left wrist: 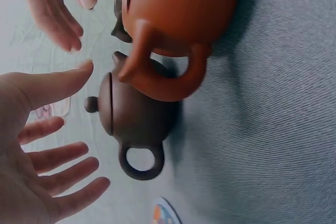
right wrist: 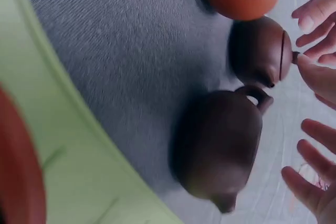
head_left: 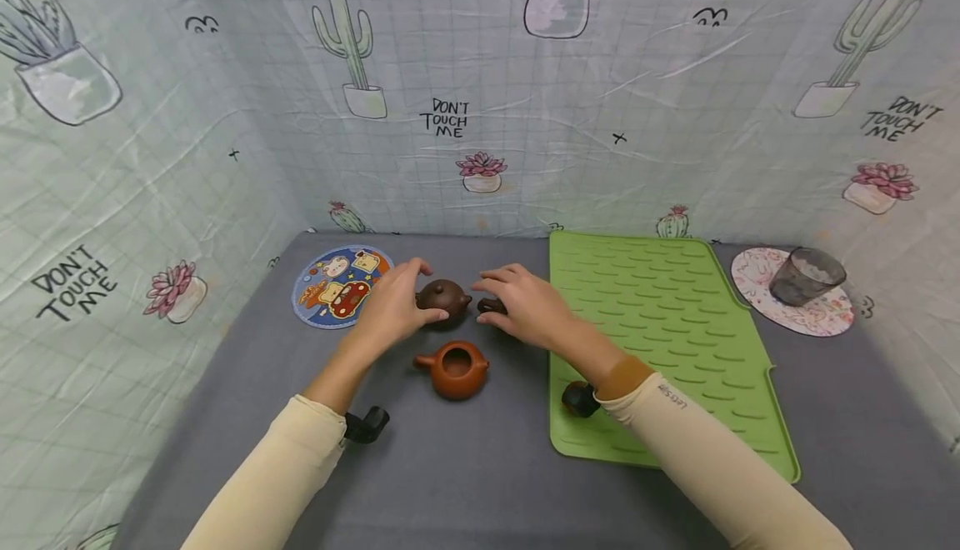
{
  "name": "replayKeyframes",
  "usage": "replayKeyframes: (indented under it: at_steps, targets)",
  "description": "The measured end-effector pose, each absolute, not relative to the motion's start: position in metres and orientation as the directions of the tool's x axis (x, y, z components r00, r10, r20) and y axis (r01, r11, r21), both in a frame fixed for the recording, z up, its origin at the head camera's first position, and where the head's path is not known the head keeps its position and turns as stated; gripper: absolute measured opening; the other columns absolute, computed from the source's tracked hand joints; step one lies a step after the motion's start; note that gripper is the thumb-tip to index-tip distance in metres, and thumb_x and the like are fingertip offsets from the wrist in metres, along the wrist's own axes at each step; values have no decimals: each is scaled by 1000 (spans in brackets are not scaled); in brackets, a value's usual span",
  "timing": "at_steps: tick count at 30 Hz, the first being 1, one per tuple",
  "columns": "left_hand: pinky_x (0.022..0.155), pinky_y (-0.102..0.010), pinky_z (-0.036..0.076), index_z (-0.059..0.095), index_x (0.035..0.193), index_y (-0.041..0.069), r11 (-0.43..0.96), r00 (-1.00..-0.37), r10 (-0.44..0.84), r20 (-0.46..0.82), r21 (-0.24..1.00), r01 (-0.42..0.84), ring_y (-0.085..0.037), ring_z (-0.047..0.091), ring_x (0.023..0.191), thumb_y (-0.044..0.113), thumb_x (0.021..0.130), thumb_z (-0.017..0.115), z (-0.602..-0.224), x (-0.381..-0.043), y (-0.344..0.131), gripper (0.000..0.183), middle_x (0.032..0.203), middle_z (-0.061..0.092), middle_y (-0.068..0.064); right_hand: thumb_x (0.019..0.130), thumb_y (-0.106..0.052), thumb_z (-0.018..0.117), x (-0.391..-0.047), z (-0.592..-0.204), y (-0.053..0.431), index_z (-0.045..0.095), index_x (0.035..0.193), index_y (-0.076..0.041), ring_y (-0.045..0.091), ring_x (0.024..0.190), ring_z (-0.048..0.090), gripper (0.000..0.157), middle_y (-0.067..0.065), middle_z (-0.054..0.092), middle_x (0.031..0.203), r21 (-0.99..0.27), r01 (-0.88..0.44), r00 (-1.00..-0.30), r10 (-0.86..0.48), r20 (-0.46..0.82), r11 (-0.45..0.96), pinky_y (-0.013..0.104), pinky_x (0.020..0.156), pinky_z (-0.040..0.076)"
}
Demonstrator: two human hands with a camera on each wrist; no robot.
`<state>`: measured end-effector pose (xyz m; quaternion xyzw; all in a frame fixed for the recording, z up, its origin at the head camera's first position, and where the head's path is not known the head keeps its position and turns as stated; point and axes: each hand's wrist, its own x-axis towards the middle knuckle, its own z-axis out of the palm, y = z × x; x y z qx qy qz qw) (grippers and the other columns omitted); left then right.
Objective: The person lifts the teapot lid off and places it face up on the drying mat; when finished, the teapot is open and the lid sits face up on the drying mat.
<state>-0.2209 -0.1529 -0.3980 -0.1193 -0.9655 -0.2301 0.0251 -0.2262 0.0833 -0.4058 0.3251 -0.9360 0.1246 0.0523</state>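
Left hand [head_left: 393,300] and right hand [head_left: 528,307] hold nothing, fingers parted; lidded pot [head_left: 442,301] between them, dark pot [right wrist: 220,140] beneath the right.

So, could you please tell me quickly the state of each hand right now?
Left hand: open, holding nothing, near the round dark-brown lidded clay teapot.
Right hand: open, also holding nothing.
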Motion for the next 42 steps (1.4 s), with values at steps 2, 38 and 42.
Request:
replayKeyframes:
  at_steps: [2, 38, 42]
  targets:
    - [88, -50, 54, 55, 132, 7, 862, -973, 205, 103, 451, 230, -35, 66, 105, 35, 80, 88, -402, -222, -155, 67, 127, 67, -18, 95, -40, 72, -226, -407, 78, 62, 140, -20, 29, 138, 55, 50, 7, 58, 151, -207, -630, -776, -599, 198, 748, 46, 106, 53]
    - [100, -53, 49, 64, 110, 7, 740, -985, 50, 168, 655, 149, -37, 65, 115, 25, 74, 93, -453, -226, -170, 50, 119, 71, -17, 93, -21, 75, -241, -440, 31, 64, 140, -20, 27, 131, 63, 48, 7, 59, 150, -203, -703, -710, -660, 245, 681, 42, 105, 55]
    - [100, -52, 50, 65, 109, 7, 732, -985, 45, 169, 665, 148, -36, 66, 114, 24, 73, 93, -454, -227, -170, 49, 119, 72, -17, 92, -21, 76, -242, -441, 30, 66, 138, -19, 27, 127, 66, 47, 8, 61, 147, -200, -711, -702, -659, 271, 674, 40, 101, 57]
